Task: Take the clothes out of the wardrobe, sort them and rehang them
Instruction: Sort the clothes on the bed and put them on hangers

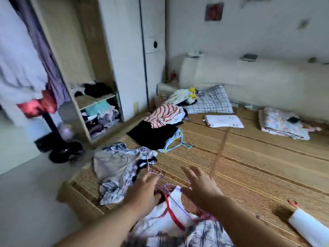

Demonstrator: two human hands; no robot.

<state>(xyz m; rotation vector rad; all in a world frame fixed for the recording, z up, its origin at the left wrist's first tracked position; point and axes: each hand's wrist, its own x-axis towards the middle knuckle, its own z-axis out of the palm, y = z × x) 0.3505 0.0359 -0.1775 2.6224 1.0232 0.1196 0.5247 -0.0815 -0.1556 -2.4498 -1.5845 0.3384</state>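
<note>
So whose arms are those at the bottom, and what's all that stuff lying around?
Those are a person's own arms. The one picture comes from a camera worn on their head, looking down at the hands. Clothes from the wardrobe get sorted on a woven mat. The right hand is open, fingers spread, holding nothing. The left hand reaches into thin purple hangers; it's too blurry to tell if it grips one. Under the hands lies a white top with a red strap. Farther off are a grey patterned pile, a black garment, a striped top and blue hangers.
</note>
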